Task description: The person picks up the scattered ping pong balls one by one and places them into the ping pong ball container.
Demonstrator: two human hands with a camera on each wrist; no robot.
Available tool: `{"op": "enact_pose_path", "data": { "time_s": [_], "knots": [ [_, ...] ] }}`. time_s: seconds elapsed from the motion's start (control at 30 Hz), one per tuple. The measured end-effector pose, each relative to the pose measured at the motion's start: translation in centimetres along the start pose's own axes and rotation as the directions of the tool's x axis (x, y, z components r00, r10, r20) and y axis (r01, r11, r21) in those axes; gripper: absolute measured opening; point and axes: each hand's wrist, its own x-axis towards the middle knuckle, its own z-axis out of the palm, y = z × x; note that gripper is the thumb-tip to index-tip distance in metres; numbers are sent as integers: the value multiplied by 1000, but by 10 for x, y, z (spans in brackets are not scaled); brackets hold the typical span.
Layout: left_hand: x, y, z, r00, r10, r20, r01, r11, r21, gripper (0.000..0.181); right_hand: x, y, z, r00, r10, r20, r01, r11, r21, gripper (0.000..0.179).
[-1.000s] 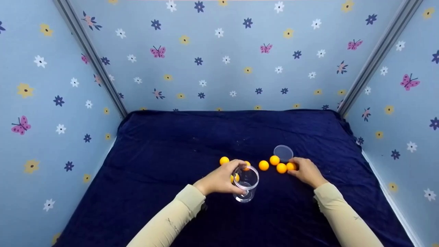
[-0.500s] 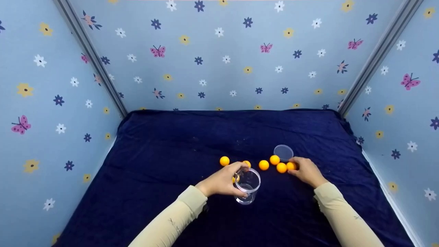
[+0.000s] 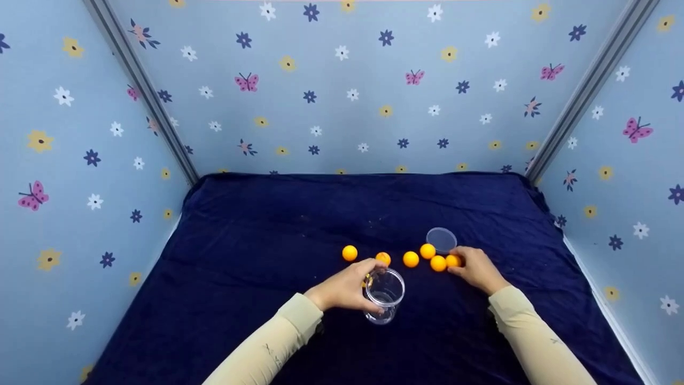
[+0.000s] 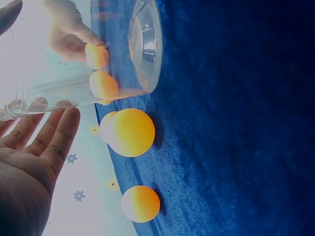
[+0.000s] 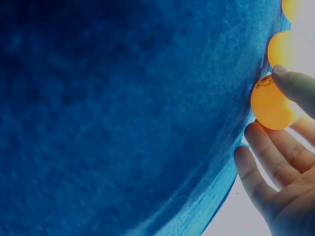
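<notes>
Separately, hands [image 3: 344,286] [image 3: 475,268] hold a clear cylinder [image 3: 385,299] and smooth ball [image 5: 270,105].

Your right wrist view: dark print [image 5: 264,82] on 1 orange ball [image 5: 274,107], too small to read. Your left sleeve [image 3: 262,342] and right sleeve [image 3: 534,337]: dark marks [image 3: 267,348], illegible.

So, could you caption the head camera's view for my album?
Left hand holding a clear jar, right hand pinching an orange ball, over dark blue cloth.
</notes>
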Motion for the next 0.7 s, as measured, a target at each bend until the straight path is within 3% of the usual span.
{"op": "enact_pose_path", "data": {
  "time_s": [0.3,0.7],
  "knots": [
    [-4,-4,2,1000,-19,-6,18,999,-38,94,0,-1,2,1000,-24,-17,25,1000,13,36],
    [-5,-5,3,1000,-13,-23,12,1000,-27,90,-1,1,2,999,-27,-26,27,1000,8,36]
  ]
}}
